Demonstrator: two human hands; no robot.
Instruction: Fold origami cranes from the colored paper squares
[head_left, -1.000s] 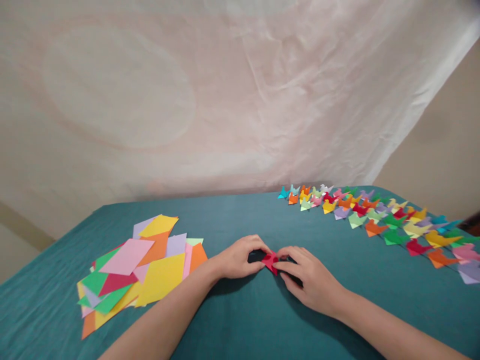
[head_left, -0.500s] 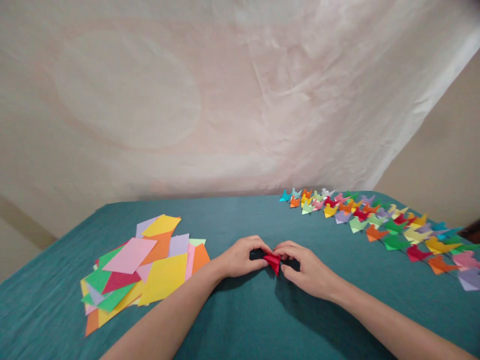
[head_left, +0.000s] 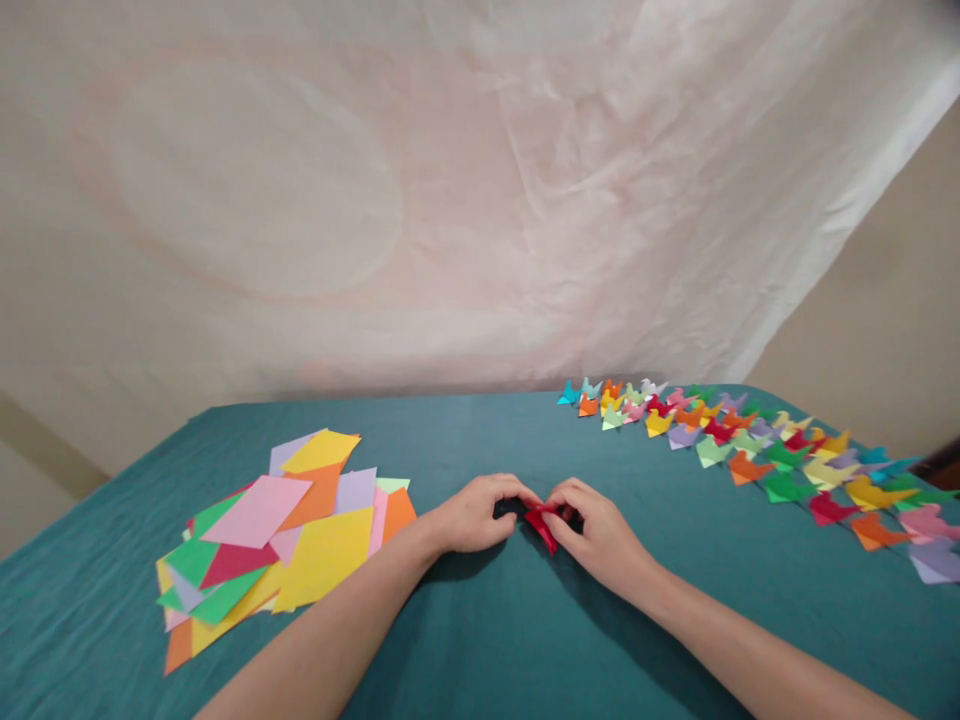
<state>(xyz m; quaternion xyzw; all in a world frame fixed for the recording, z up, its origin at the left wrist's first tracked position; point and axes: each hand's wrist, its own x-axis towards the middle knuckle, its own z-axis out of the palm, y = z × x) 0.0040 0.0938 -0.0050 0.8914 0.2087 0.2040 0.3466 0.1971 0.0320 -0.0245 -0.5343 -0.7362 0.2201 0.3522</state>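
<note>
A small folded red paper piece (head_left: pixel 541 524) lies on the teal cloth at the centre, pinched from both sides. My left hand (head_left: pixel 477 513) curls over its left end with fingertips closed on it. My right hand (head_left: pixel 596 535) grips its right end with thumb and fingers pressed together. Most of the red piece is hidden under my fingers. Both forearms rest low over the cloth.
A loose pile of coloured paper squares (head_left: pixel 277 530) lies on the left of the teal-covered table (head_left: pixel 480 640). Several small folded paper figures (head_left: pixel 757 450) stand in rows along the right side. A pale sheet hangs behind the table.
My right hand has drawn in closer over the red piece, its fingers curling tighter. The left hand has barely moved.
</note>
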